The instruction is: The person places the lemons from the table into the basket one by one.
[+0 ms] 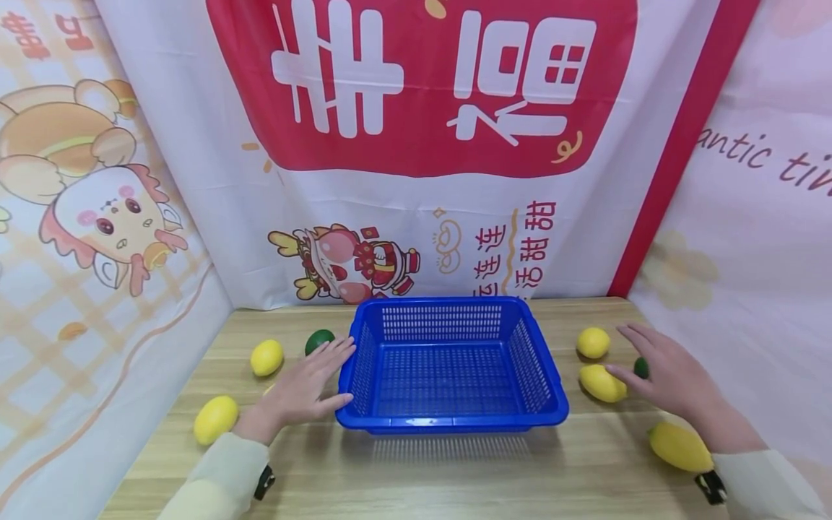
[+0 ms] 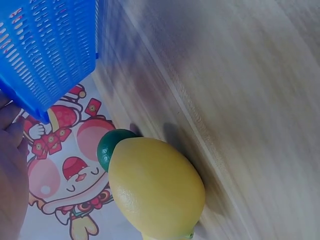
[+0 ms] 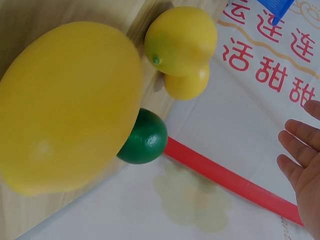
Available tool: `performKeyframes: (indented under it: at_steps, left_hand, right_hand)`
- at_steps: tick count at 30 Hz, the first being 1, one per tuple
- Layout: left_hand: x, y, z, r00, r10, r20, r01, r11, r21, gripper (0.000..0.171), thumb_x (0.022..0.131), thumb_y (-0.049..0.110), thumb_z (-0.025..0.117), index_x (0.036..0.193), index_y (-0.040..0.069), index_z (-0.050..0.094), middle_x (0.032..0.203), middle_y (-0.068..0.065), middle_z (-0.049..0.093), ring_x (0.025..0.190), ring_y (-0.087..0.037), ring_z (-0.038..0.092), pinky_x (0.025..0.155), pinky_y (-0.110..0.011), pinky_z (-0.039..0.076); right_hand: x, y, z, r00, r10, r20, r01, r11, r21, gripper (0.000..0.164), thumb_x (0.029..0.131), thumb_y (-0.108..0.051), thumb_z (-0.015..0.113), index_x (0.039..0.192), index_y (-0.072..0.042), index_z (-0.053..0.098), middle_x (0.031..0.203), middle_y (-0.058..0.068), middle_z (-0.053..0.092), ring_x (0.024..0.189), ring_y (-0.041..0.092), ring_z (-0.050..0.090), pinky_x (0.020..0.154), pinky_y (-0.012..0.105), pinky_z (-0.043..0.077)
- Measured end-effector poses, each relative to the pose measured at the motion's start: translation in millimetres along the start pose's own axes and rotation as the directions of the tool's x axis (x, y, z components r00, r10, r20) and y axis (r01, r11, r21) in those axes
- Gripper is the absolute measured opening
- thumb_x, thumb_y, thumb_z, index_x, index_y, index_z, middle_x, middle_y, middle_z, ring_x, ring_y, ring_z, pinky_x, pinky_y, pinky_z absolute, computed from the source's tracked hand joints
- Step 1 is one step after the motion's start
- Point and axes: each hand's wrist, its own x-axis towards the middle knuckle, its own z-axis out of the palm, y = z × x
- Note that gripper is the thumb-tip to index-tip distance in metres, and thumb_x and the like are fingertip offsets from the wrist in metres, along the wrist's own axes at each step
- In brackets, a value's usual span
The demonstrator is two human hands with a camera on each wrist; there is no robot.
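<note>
A blue plastic basket (image 1: 451, 421) with slotted walls stands in the middle of the table, and its inside shows bare. At its left rim is my left hand (image 1: 300, 384), fingers extended; in the left wrist view its fingertips meet the basket's edge, though firm contact cannot be confirmed. Over the right side my right hand (image 1: 679, 383) hovers with fingers spread, holding nothing. Nearest to it are a lemon (image 1: 601, 384), a rounder lemon (image 1: 594, 342) behind and a dark green fruit (image 1: 640, 367), partly hidden by the hand. A larger lemon (image 1: 681, 447) lies by the right wrist.
Left of the basket lie a lemon (image 1: 266, 357), another lemon (image 1: 217, 420) by the left wrist and a green fruit (image 1: 319, 341) partly behind the fingers. Printed cloth (image 1: 416, 238) hangs along the back and both sides of the wooden table (image 1: 448, 484).
</note>
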Motion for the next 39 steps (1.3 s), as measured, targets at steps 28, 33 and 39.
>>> performKeyframes:
  at_steps: [28, 33, 39]
  left_hand:
    - [-0.2, -2.0, 4.4, 0.999, 0.037, -0.018, -0.037, 0.999, 0.039, 0.079, 0.093, 0.051, 0.055, 0.151, 0.003, 0.030, 0.157, -0.012, 0.027, 0.144, -0.026, 0.023, 0.115, -0.046, 0.023]
    - [-0.8, -2.0, 5.3, 1.000, 0.024, -0.017, -0.024, 0.999, 0.039, 0.080, 0.093, 0.051, 0.054, 0.152, 0.004, 0.029, 0.157, -0.011, 0.026, 0.144, -0.025, 0.022, 0.114, -0.046, 0.023]
    - [-0.3, -2.0, 6.0, 1.000, 0.022, -0.013, -0.021, 0.999, 0.046, 0.080, 0.092, 0.051, 0.054, 0.152, 0.004, 0.029, 0.158, -0.010, 0.026, 0.145, -0.025, 0.022, 0.114, -0.046, 0.023]
  right_hand:
    - [-54, 19, 2, 0.992, 0.122, 0.030, -0.124, 0.990, 0.074, 0.065, 0.085, -0.039, 0.074, 0.128, 0.004, 0.052, 0.125, 0.029, 0.053, 0.112, 0.051, 0.046, 0.084, 0.067, 0.040]
    - [-65, 23, 8, 0.980, 0.166, 0.111, -0.175, 0.981, 0.084, 0.069, 0.087, -0.042, 0.071, 0.129, 0.008, 0.051, 0.126, 0.033, 0.050, 0.114, 0.054, 0.044, 0.086, 0.069, 0.038]
    - [-77, 25, 18, 0.970, 0.186, 0.158, -0.202, 0.975, 0.090, 0.073, 0.087, -0.046, 0.069, 0.130, 0.010, 0.050, 0.126, 0.037, 0.049, 0.113, 0.055, 0.044, 0.086, 0.071, 0.037]
